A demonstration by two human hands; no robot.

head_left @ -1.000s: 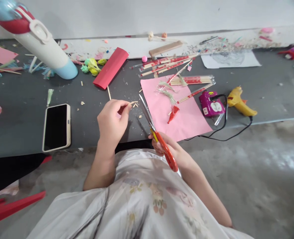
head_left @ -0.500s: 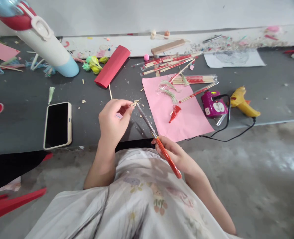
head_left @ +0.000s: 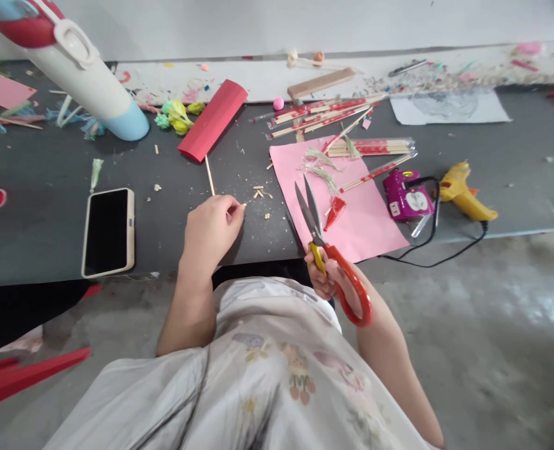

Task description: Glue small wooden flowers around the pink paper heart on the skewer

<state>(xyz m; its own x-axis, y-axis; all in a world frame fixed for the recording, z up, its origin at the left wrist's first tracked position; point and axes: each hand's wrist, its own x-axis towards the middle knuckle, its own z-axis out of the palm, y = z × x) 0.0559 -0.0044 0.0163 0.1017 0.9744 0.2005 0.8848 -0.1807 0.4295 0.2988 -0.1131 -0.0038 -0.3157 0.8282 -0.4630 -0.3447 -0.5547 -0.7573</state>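
My left hand [head_left: 214,228] is closed in a pinch above the grey table, with the pale tip of a thin wooden stick [head_left: 244,205] poking out from the fingers. The rest of that stick is hidden in the hand. In my right hand [head_left: 324,275] are scissors [head_left: 311,215] with orange and yellow handles. Their blades stand apart, pointing away from me over a pink sheet [head_left: 371,219]. Short cut bits of wood [head_left: 259,191] lie between the hands. Beyond my left hand, another wooden stick [head_left: 210,175] reaches from under a folded red paper piece [head_left: 214,122].
A phone [head_left: 109,232] and a tall bottle [head_left: 89,81] are on the left. Wrapped chopsticks [head_left: 324,115] lie at the back, and a red tassel [head_left: 334,212] on the pink sheet. To the right are a purple device [head_left: 408,197] and a corded yellow glue gun [head_left: 464,194].
My right hand has drawn the scissors away to the right, off the stick, and their blades have opened. My left hand has turned and lowered slightly. More cut bits show on the table.
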